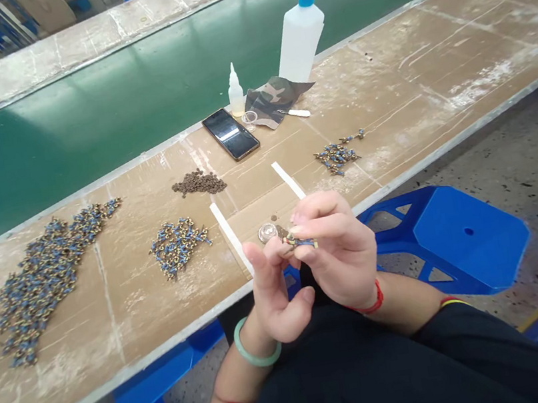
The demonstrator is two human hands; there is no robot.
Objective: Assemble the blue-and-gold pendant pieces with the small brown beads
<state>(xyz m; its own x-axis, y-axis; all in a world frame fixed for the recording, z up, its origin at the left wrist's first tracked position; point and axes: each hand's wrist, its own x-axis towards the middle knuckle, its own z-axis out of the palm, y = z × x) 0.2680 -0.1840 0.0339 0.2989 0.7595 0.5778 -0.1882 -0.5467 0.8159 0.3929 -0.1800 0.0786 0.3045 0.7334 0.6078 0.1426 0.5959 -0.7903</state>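
Observation:
My right hand point(339, 245) pinches a small blue-and-brass part point(301, 242) between thumb and fingertips. Close beside it is my left hand point(277, 294), its thumb spread away from the fingers. One left fingertip meets the end of the part or lies right against it; I cannot tell which. Just beyond the hands, a small round clear dish point(267, 232) stands on the table, with a few brown discs next to it, partly hidden by my fingers. Similar blue-and-brass parts lie in a small pile point(338, 156) to the right and another pile point(178, 245) to the left.
A large heap of parts point(53, 281) covers the far left. Brown discs point(199, 183) lie behind two white strips point(230, 234). Farther back are a phone point(231, 134), a small dropper bottle point(235, 93), a dark cloth point(274, 101) and a large blue-tipped bottle point(300, 42). A blue stool point(471, 238) stands right.

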